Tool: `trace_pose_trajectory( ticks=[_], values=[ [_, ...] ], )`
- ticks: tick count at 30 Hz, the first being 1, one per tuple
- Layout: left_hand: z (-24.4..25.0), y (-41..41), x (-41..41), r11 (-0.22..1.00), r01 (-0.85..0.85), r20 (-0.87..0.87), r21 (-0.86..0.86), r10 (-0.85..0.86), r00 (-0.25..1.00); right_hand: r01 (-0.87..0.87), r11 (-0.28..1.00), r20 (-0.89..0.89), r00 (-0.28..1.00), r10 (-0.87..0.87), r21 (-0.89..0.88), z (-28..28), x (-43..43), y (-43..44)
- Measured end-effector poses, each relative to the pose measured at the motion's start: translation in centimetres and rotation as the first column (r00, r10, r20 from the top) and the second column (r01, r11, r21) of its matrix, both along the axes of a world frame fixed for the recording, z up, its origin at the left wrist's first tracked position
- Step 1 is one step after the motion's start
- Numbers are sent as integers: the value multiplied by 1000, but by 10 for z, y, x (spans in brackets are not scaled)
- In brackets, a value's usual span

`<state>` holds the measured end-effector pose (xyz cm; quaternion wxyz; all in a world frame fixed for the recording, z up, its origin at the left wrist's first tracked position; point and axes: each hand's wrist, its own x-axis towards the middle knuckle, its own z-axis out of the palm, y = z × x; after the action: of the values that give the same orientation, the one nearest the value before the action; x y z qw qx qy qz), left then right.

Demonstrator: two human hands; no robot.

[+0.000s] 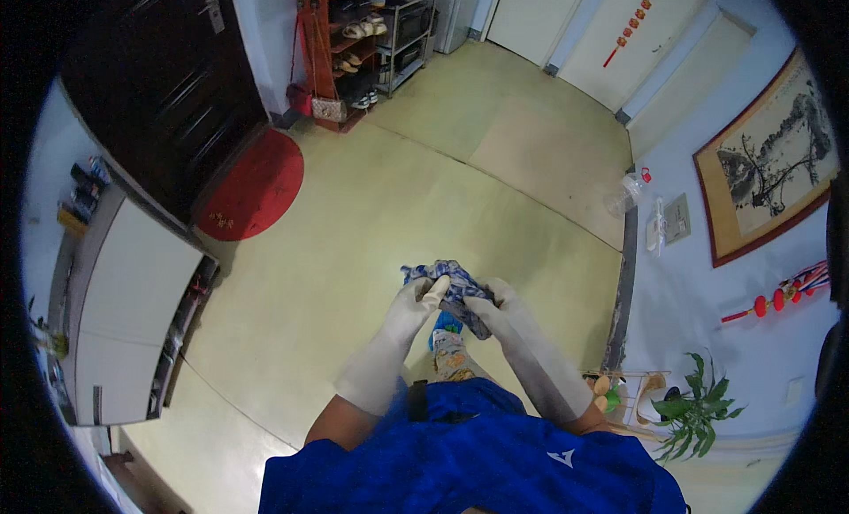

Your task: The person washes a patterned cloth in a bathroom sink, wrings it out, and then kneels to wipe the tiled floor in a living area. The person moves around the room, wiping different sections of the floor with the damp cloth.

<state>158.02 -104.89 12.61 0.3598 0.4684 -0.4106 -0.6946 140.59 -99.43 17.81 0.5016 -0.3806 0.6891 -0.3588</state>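
A crumpled blue, white and grey cloth (457,282) is bunched up in front of my body, above the floor. My left hand (424,295), in a long white rubber glove, grips its left side with the thumb on top. On the right side, my right hand (494,302) in a matching glove pinches the cloth. A darker grey part of the cloth hangs down between the two hands. Below it shows one foot in a blue shoe cover (448,323); the other foot is hidden.
At left are a white cabinet (132,295), a red doormat (259,189) and a dark door (159,83). A wooden shoe rack (325,56) and a metal shelf cart (404,43) stand ahead. Along the right wall are a plastic bottle (623,194) and a potted plant (700,404).
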Motion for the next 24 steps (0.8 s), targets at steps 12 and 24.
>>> trace_pose_trajectory(
  ticks=[12, 24],
  values=[
    [40, -164, -122, 974, -185, -312, -134, 135, 940, -156, 971, 285, 937, 203, -180, -18, -125, -142],
    [70, -312, -230, 932, 147, -24, -331, -165, 986, 172, 976, 270, 954, -131, -135, -2, -213, -274]
  ],
)
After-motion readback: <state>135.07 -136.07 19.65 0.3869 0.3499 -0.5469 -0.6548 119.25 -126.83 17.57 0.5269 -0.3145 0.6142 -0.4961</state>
